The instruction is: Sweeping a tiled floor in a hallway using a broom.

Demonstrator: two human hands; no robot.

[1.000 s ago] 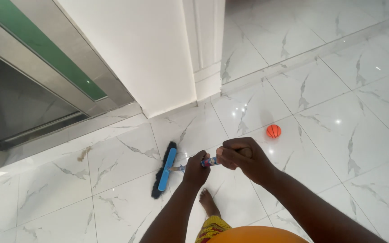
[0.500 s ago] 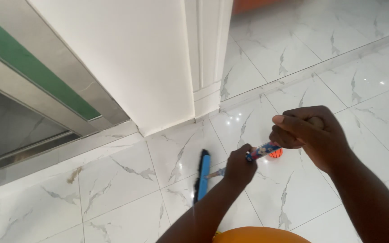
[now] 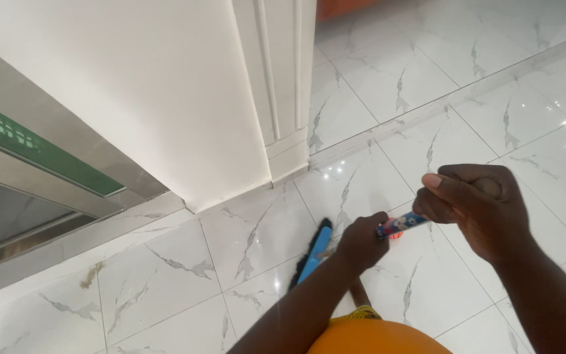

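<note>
I hold a broom with both hands. Its head (image 3: 314, 254) is blue with black bristles and rests on the white marble floor (image 3: 185, 262), partly hidden behind my left arm. My left hand (image 3: 361, 241) grips the patterned blue handle (image 3: 402, 224) lower down. My right hand (image 3: 476, 206) is closed around the handle's upper end. A small orange ball (image 3: 396, 233) peeks out on the floor just under the handle, mostly hidden by it.
A white wall corner with a moulded door frame (image 3: 283, 98) stands just beyond the broom. A metal-framed glass door with a green strip (image 3: 34, 151) is at the left. A raised floor strip (image 3: 427, 111) crosses behind. My bare foot (image 3: 359, 294) is below.
The broom head has moved right, toward the ball, and my hands shifted with it. My right hand rose and moved right over the ball, which is now mostly covered. The view swung left.
</note>
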